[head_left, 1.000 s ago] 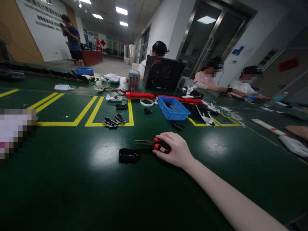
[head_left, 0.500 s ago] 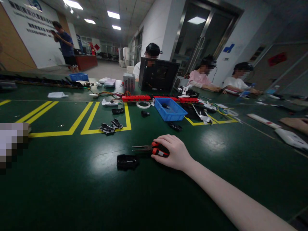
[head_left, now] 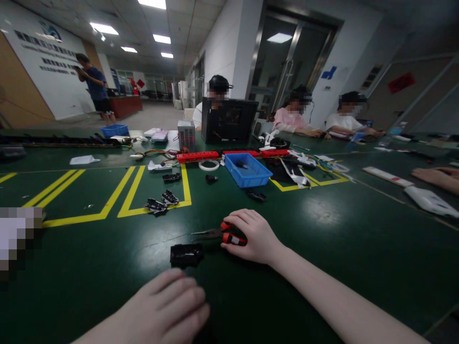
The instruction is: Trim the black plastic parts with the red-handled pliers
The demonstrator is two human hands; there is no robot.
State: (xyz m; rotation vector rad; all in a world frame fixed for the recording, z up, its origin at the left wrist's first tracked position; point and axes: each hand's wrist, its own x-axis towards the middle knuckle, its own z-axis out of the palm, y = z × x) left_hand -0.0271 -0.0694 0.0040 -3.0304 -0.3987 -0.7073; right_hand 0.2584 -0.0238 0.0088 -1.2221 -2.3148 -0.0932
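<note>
My right hand (head_left: 256,236) is wrapped around the red-and-black handles of a pair of needle-nose pliers (head_left: 234,239). The pliers lie low over the green table, with their long thin jaws slightly apart and pointing left. Just left of the pliers rests a black plastic part (head_left: 186,255), flat on the table and touched by neither hand. Below that part, at the bottom of the view, is my left hand (head_left: 170,306), a little blurred. Its fingers are loosely bent and nothing shows in them; the thumb is hidden.
A blue bin (head_left: 247,171) with a dark item inside stands beyond my right hand. Small black parts (head_left: 156,206) lie near yellow tape (head_left: 186,186). Farther back are a red strip (head_left: 198,156), a black computer case (head_left: 229,119) and several people. A white power strip (head_left: 389,177) lies right.
My left hand has come into view from the bottom, near the black plastic part. The camera has tilted up slightly. My right hand keeps hold of the pliers in about the same place.
</note>
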